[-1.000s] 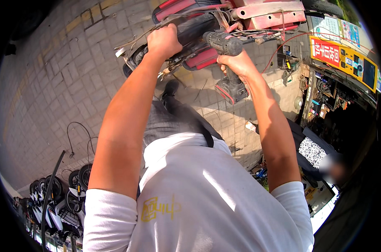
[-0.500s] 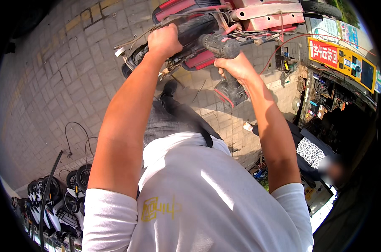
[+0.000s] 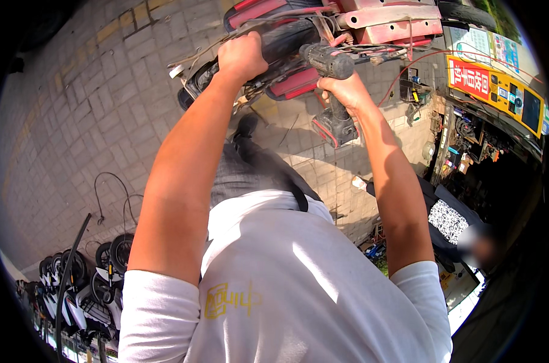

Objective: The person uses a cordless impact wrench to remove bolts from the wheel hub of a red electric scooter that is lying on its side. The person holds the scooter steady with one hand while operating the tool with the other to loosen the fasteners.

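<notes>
Up front, the right hand (image 3: 347,91) is wrapped tight around the grip of a dark cordless drill (image 3: 330,85), whose nose points into the red scooter (image 3: 371,21) lying stripped on the paved ground (image 3: 75,109). Its battery pack hangs below the wrist. The left hand (image 3: 241,54) is closed on the scooter's black seat edge (image 3: 280,39), just beside loose wires (image 3: 401,57). Well apart, at lower left, a row of parked scooters (image 3: 75,290) stands; a shop front (image 3: 492,91) sits at right.
</notes>
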`<state>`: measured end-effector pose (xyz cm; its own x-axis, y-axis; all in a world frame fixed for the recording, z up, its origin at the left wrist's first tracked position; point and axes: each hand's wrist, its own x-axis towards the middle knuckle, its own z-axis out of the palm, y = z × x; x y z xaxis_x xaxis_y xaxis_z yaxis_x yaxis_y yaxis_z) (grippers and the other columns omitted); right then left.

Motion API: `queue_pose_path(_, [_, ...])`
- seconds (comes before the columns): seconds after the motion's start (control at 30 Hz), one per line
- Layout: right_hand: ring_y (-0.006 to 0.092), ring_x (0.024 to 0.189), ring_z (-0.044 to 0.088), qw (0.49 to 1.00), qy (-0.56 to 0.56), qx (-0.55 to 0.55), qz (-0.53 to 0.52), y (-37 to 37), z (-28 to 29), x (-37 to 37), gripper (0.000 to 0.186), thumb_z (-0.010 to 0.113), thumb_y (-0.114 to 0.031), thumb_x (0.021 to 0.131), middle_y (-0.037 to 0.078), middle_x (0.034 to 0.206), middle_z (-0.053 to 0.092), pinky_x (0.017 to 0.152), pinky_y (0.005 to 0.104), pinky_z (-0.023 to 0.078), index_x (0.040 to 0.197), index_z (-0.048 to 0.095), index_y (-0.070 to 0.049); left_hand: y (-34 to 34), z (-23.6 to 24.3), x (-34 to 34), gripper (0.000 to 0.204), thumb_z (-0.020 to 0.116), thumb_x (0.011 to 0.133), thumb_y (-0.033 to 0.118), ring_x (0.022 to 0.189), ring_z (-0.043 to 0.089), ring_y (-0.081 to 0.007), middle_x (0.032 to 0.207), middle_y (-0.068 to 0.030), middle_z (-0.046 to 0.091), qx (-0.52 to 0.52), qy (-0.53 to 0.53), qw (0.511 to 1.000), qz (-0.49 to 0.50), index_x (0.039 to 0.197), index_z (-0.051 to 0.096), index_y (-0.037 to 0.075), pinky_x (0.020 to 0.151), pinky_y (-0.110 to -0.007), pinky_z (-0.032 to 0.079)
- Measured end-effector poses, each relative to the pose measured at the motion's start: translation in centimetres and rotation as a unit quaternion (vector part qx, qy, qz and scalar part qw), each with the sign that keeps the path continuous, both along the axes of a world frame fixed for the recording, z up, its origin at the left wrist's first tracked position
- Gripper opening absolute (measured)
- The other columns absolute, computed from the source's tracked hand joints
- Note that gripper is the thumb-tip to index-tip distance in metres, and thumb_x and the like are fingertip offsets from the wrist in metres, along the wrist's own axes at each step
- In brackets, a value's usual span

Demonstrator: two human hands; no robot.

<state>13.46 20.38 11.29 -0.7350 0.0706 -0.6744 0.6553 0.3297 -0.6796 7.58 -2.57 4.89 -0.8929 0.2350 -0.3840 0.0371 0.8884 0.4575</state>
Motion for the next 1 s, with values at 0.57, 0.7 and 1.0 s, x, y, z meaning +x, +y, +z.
queue_pose_path(0.57, [0.0120, 0.058, 0.058, 0.999, 0.025, 0.028, 0.034, -2.6, 1.5, 2.0, 0.024, 0.068, -0.002, 0.076, 0.004, 0.078, 0.063, 0.053, 0.0301, 0.048, 0.100, 0.063, 0.000, 0.0, -0.1, -0.1, 0.040, 0.071, 0.073, 0.018, 0.101, 0.069, -0.0351, 0.106, -0.0165, 0.072, -0.001, 0.000, 1.000, 0.004, 0.109, 0.063, 0.004, 0.086, -0.044, 0.055])
queue_pose_path(0.7, [0.0127, 0.058, 0.058, 1.000, 0.012, 0.026, 0.011, -0.7, 0.5, 0.8, 0.025, 0.066, -0.001, 0.074, 0.005, 0.079, 0.063, 0.052, 0.0313, 0.047, 0.099, 0.062, 0.001, 0.0, -0.7, -0.2, 0.045, 0.073, 0.071, 0.023, 0.099, 0.069, -0.0361, 0.105, -0.0177, 0.072, 0.007, 0.006, 1.000, 0.001, 0.109, 0.062, 0.003, 0.086, -0.045, 0.054])
queue_pose_path(1.0, [0.0120, 0.057, 0.057, 0.999, 0.020, 0.039, -0.001, 0.4, -1.6, 0.1, 0.032, 0.068, -0.001, 0.074, 0.004, 0.076, 0.062, 0.051, 0.0305, 0.047, 0.105, 0.062, 0.001, 0.4, -0.6, -0.4, 0.047, 0.073, 0.070, 0.027, 0.098, 0.069, -0.0366, 0.104, -0.0183, 0.072, 0.001, 0.006, 1.000, 0.000, 0.109, 0.062, 0.003, 0.086, -0.045, 0.054])
